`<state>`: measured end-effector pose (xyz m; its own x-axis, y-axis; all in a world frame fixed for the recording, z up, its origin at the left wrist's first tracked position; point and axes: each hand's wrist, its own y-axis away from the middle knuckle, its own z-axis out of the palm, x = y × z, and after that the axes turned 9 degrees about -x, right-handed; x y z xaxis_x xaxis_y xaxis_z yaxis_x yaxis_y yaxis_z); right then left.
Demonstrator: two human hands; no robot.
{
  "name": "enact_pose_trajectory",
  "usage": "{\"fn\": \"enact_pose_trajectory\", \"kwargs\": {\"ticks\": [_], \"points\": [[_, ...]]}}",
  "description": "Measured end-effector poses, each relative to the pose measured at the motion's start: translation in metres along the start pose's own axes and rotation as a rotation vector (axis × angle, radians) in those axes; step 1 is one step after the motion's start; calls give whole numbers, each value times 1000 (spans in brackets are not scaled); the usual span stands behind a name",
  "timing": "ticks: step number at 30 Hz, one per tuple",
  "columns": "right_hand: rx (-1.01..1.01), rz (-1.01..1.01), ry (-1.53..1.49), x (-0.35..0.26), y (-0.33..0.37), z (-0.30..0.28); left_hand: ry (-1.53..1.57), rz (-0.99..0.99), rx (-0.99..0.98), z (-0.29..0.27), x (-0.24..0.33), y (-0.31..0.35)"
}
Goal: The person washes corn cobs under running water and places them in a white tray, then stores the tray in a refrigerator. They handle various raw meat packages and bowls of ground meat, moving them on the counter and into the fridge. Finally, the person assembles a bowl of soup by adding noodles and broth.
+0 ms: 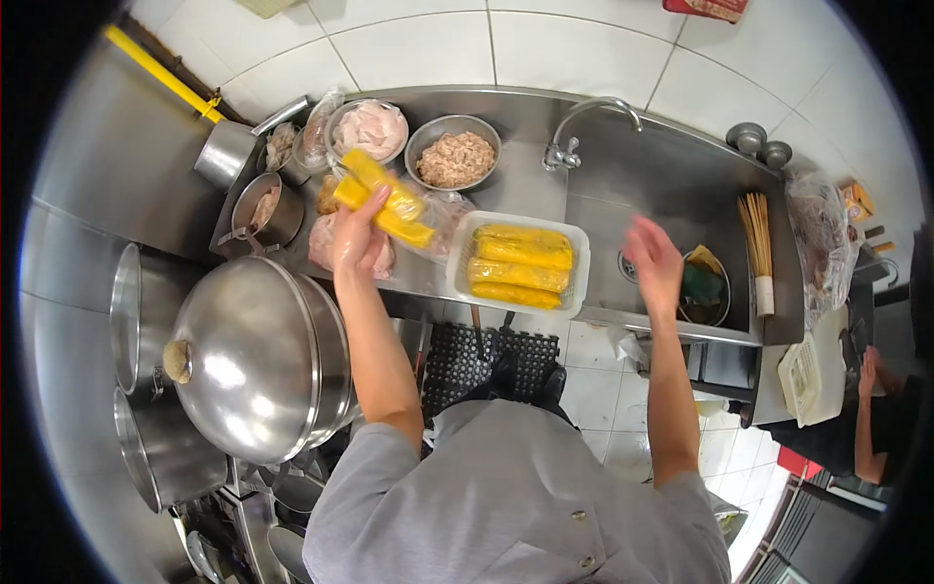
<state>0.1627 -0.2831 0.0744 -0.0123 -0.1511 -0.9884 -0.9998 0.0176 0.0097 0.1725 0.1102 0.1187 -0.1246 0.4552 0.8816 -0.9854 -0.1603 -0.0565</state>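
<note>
My left hand is closed on two yellow plastic-wrapped rolls, held up over the steel counter at the left. Right of it, a white basket holds several similar yellow rolls lying side by side. My right hand, slightly blurred, is over the sink with nothing seen in it; its fingers look apart. Behind the held rolls stand a bowl of pale raw meat pieces and a bowl of minced meat. Bagged pinkish meat lies partly hidden by my left hand.
A tap arches over the sink, which holds a pot and a bundle of wooden sticks. A large domed steel lid stands close to my left forearm. At the far right, another person's hands show.
</note>
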Motion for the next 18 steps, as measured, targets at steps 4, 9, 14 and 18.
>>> {"fn": "enact_pose_trajectory", "kwargs": {"ticks": [4, 9, 14, 18], "points": [[-633, -175, -240, -96, -31, 77, -57, -127, -201, 79, -13, 1], [-810, 139, -456, -89, -63, 85, 9, -253, -321, 118, -44, 7], [-957, 39, -95, -61, -87, 60, 8, -185, -172, 80, -24, 23], [-1102, -147, 459, -29, -82, 82, 171, -126, -41, 53, -13, 36]]}}
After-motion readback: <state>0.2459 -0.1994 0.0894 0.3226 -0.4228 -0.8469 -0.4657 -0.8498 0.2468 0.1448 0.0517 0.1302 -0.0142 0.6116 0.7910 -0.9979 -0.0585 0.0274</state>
